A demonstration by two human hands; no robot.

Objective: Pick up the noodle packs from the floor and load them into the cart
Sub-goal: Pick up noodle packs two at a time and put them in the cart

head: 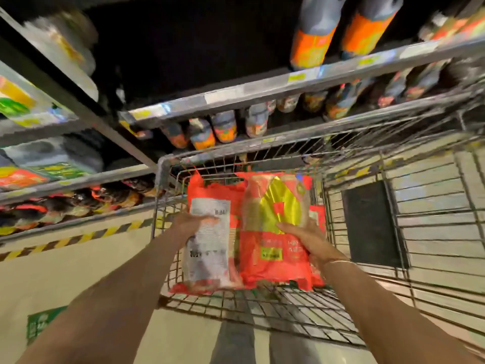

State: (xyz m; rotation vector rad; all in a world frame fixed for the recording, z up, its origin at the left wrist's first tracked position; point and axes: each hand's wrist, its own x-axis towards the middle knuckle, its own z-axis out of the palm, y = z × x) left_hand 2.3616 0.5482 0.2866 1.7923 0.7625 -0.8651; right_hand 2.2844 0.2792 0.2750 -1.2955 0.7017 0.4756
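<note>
Two packs: held side by side over the wire cart, their edges touching between the two hands.
Left pack: soft glossy plastic, red, back face up with a white printed panel and a barcode; crinkled, pillow-shaped, its long axis running away from the person toward the shelves.
Right pack: same red film, front face up, with a shiny yellow-gold patch at the far half and a small yellow label near the fingers; long axis parallel to the other.
Left hand: fingers curled over the left edge of the left pack, closed on it at mid-length.
Right hand: fingers spread flat on the right pack's face, gripping its right edge; a thin bracelet at the wrist.
Cart: grey metal grid, rectangular basket, its floor just below the packs; another red pack shows beyond the right fingers, low inside.
Shelves: metal rails beyond the cart, with blurred bottles and packets.
Floor: pale, smooth, with a yellow-black striped strip left of the left hand.
</note>
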